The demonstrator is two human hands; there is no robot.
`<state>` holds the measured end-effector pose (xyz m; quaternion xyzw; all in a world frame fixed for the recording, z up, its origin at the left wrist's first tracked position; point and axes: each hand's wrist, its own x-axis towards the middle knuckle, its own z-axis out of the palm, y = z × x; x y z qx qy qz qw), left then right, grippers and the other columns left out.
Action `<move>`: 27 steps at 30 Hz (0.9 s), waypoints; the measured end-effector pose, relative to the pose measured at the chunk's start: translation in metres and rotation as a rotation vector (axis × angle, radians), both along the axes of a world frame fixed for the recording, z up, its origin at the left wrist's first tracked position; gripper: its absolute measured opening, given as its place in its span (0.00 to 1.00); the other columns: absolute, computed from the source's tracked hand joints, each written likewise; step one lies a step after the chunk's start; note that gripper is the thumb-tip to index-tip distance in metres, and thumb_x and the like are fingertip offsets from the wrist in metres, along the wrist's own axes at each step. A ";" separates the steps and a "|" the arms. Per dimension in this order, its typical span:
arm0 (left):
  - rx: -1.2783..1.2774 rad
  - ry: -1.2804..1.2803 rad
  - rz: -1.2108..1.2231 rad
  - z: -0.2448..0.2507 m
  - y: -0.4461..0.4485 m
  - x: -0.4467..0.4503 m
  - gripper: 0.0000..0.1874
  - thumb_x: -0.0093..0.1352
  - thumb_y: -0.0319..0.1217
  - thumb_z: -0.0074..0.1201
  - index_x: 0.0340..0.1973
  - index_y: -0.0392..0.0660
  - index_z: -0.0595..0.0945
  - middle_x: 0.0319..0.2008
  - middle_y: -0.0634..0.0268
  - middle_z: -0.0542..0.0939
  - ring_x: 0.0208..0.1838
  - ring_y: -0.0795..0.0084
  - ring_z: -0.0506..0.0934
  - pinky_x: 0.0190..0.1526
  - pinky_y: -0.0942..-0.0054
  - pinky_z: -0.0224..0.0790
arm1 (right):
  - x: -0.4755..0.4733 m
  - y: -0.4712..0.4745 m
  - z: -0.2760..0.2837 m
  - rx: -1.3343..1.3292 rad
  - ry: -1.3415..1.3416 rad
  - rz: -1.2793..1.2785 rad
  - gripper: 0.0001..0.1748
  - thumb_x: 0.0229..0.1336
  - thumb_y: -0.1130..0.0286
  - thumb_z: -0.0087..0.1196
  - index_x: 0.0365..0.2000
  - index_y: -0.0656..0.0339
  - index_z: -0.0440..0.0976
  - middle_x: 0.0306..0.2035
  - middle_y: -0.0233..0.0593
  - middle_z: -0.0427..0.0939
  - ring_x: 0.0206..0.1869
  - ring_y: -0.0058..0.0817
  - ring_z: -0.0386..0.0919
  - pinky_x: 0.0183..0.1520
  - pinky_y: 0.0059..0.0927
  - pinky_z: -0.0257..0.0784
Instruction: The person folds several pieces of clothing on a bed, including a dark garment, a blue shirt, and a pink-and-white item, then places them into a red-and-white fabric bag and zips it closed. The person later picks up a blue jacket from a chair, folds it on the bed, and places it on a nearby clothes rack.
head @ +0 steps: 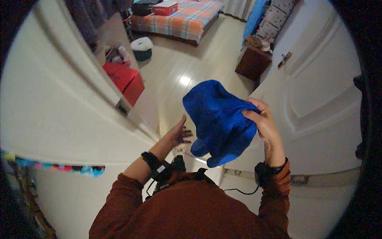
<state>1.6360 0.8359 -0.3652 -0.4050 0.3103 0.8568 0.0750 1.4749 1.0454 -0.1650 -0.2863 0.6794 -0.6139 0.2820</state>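
A bright blue cloth (220,119) hangs in front of me, folded and draping down to the left. My right hand (262,118) pinches its upper right edge between thumb and fingers. To the left of the cloth, my left hand (180,134) is held with thumb and fingers apart and nothing in it. A narrow gap shows between those fingers and the cloth. Both wrists carry black straps, and a cable runs from the right one. Below the left hand, part of my foot (180,150) shows in the doorway.
An open white door (316,77) with a metal handle (284,59) stands at the right, a door frame (89,86) at the left. Beyond are a red box (125,80), a black stool with a fluffy white top (142,49), a brown cabinet (253,61) and a plaid-covered bed (182,25).
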 end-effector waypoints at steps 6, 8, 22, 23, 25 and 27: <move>-0.099 0.456 -0.075 -0.001 -0.068 -0.115 0.33 0.65 0.57 0.48 0.51 0.39 0.70 0.45 0.56 0.75 0.51 0.62 0.72 0.53 0.58 0.66 | -0.083 -0.033 0.030 0.076 0.208 0.061 0.07 0.47 0.80 0.55 0.31 0.63 0.75 0.29 0.26 0.75 0.32 0.14 0.69 0.39 0.17 0.64; -0.115 0.649 -0.064 0.023 -0.113 -0.138 0.18 0.69 0.46 0.47 0.38 0.42 0.74 0.35 0.61 0.77 0.43 0.67 0.75 0.47 0.67 0.69 | -0.094 -0.032 0.031 0.149 0.250 0.068 0.07 0.48 0.79 0.55 0.31 0.62 0.75 0.29 0.26 0.75 0.32 0.14 0.69 0.39 0.17 0.64; -1.523 1.195 -0.678 0.180 -0.180 -0.322 0.37 0.53 0.43 0.67 0.56 0.45 0.70 0.60 0.54 0.68 0.68 0.53 0.58 0.70 0.54 0.40 | -0.256 -0.164 0.002 0.231 0.201 0.327 0.14 0.49 0.78 0.53 0.40 0.65 0.75 0.36 0.33 0.77 0.39 0.19 0.73 0.44 0.25 0.69; -1.513 1.186 -0.712 0.176 -0.178 -0.334 0.36 0.53 0.43 0.68 0.54 0.45 0.72 0.59 0.54 0.69 0.67 0.52 0.59 0.69 0.53 0.40 | -0.276 -0.176 0.002 0.222 0.174 0.381 0.14 0.49 0.78 0.53 0.40 0.65 0.75 0.35 0.33 0.77 0.39 0.19 0.73 0.45 0.25 0.69; -1.515 0.996 -0.713 0.170 -0.183 -0.357 0.32 0.51 0.38 0.69 0.51 0.47 0.75 0.52 0.55 0.75 0.63 0.53 0.64 0.64 0.58 0.51 | -0.313 -0.197 0.004 0.188 0.183 0.481 0.14 0.49 0.77 0.53 0.39 0.65 0.75 0.35 0.33 0.77 0.39 0.20 0.73 0.45 0.25 0.69; -1.534 0.730 -0.895 0.170 -0.210 -0.385 0.29 0.52 0.37 0.68 0.48 0.47 0.77 0.47 0.56 0.78 0.59 0.55 0.68 0.62 0.57 0.53 | -0.350 -0.220 0.010 0.126 0.300 0.567 0.14 0.49 0.76 0.53 0.39 0.65 0.75 0.35 0.33 0.77 0.40 0.20 0.73 0.45 0.25 0.68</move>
